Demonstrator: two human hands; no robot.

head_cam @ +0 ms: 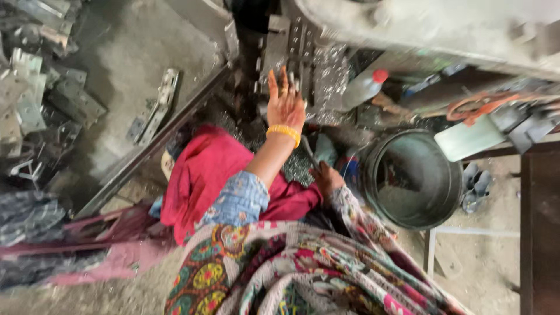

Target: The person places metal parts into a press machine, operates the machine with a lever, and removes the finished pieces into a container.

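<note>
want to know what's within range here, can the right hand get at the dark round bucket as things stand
Probably yes. The right hand sits low, holding a thin metal tool, and the dark round bucket stands just beside it with its open mouth facing up. Only a small blurred blue thing lies between them.

Soft, even daylight fills the whole view, brightest at one o'clock where a pale machine casing (443,29) looks washed out. Motion blur smears everything, worst at nine o'clock. Shadows are faint; a dark recess sits at twelve o'clock.
</note>
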